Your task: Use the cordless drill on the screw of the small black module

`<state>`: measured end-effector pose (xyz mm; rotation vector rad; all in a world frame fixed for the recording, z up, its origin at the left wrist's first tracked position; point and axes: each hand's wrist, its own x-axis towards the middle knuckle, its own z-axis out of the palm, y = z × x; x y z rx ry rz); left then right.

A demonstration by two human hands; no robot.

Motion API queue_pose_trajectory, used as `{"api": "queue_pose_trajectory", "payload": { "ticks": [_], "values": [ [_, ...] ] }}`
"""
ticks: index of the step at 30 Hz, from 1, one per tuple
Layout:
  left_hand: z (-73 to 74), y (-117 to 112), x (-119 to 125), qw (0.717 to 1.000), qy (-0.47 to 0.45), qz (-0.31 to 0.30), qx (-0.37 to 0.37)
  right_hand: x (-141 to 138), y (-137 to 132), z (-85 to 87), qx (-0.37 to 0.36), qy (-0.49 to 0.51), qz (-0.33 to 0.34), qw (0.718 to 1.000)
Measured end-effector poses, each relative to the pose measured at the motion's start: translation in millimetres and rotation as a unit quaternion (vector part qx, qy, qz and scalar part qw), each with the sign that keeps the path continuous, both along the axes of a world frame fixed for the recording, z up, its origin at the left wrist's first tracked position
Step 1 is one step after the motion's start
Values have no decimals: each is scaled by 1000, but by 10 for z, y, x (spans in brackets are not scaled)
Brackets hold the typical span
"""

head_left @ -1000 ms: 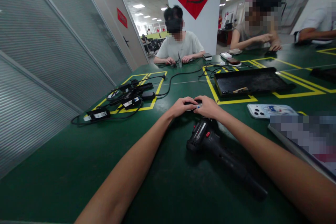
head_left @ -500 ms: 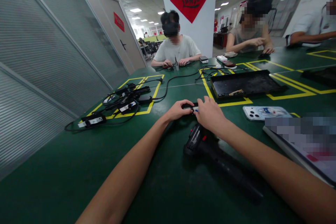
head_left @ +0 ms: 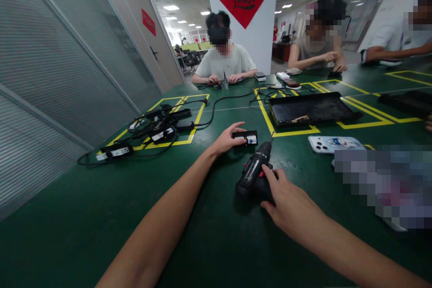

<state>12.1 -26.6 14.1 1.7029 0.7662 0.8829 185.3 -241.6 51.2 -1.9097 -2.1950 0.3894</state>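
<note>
My left hand (head_left: 225, 141) pinches the left end of a small black box-like part (head_left: 254, 138), thumb on its front and a finger raised. White and blue pieces show inside this part. A black cordless drill (head_left: 251, 173) with red buttons lies on its side on the green table, its chuck and thin bit pointing away from me, towards the upper right. My right hand (head_left: 286, 193) has its fingers and thumb around the drill's handle, just behind the body. Most of the handle is hidden under that hand.
Several black adapters with cables (head_left: 165, 128) lie in a yellow-taped area at left. A black tray (head_left: 310, 109) stands ahead to the right. A phone (head_left: 337, 144) and a blurred flat object (head_left: 388, 184) lie at right. Co-workers (head_left: 224, 60) sit across the table.
My right hand has left the small black part and come back towards me onto the drill's handle. My left hand still holds the part, which is now in plain sight.
</note>
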Motion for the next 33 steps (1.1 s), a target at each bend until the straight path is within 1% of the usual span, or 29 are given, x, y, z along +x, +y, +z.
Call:
{"api": "queue_pose_trajectory", "payload": {
  "ticks": [2, 5, 7, 10, 12, 13, 15, 17, 19, 21, 23, 24, 25, 26, 27, 28, 30, 33],
  "values": [
    [-2, -21, 3, 1000, -16, 17, -15, 76, 31, -11, -4, 51, -3, 999],
    [-9, -18, 10, 996, -47, 62, -33, 180, 42, 23, 4, 108, -2, 994],
    [-5, 3, 6, 992, -67, 102, -38, 230, 24, 88, 12, 136, -6, 991],
    [30, -6, -31, 979, -91, 180, -30, 252, -23, 266, 26, 186, -34, 982],
    [59, -104, -82, 964, -106, 244, -12, 224, -50, 417, 46, 228, -63, 971],
    [69, -196, -113, 955, -112, 273, 0, 196, -57, 489, 53, 252, -68, 964],
    [76, -466, -177, 943, -122, 310, 19, 111, -55, 605, 87, 301, -60, 948],
    [76, -816, -227, 946, -127, 296, 26, -14, -36, 667, 126, 338, -38, 932],
    [100, -1174, -252, 961, -130, 245, 12, -179, -11, 676, 165, 358, -18, 919],
    [180, -1462, -259, 975, -130, 177, -22, -373, 4, 654, 180, 363, 3, 914],
    [318, -1638, -263, 981, -134, 130, -53, -571, 2, 626, 179, 366, 35, 913],
    [401, -1684, -270, 981, -145, 104, -72, -663, -5, 617, 166, 367, 54, 914],
    [484, -1707, -284, 976, -173, 42, -124, -745, -15, 614, 157, 365, 74, 915],
    [562, -1714, -305, 966, -200, -2, -163, -815, -25, 619, 148, 359, 93, 917],
    [630, -1709, -332, 958, -223, -17, -182, -874, -35, 632, 138, 351, 104, 920],
    [685, -1700, -362, 954, -229, -28, -193, -922, -41, 652, 130, 344, 111, 923],
    [759, -1685, -422, 953, -236, -21, -190, -991, -42, 699, 120, 325, 118, 931],
    [802, -1703, -467, 954, -233, 0, -187, -1060, -4, 732, 145, 295, 108, 938]
  ]
}}
